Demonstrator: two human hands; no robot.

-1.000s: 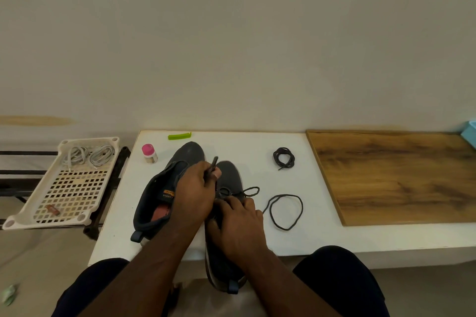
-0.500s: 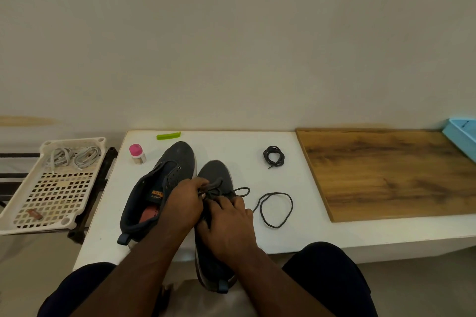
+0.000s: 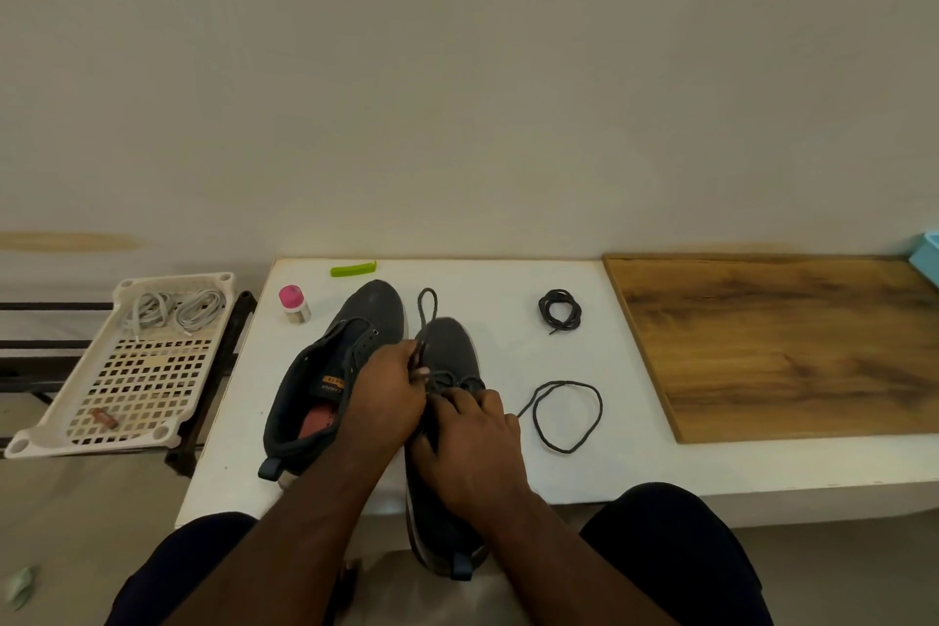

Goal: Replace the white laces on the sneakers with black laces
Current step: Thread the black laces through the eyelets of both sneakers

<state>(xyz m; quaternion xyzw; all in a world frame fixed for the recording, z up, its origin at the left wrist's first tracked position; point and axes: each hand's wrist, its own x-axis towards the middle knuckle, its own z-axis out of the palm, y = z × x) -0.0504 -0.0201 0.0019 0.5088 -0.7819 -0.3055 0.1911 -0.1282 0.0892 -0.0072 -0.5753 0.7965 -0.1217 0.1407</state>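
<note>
Since a second ago the left hand (image 3: 386,386), pinching the black lace (image 3: 427,315), has drawn a loop toward the toe while the right hand (image 3: 467,442) grips the sneaker (image 3: 447,422), suggesting tying is underway.

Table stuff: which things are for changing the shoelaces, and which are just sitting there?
For the job: two sneakers, black lace being threaded, spare black lace, white laces in tray.
Just lying there: pink-capped bottle, green clip, wooden board.

white table (image 3: 508,468): sneakers (image 3: 376,315), black laces (image 3: 559,308), wooden board (image 3: 792,346)
</note>
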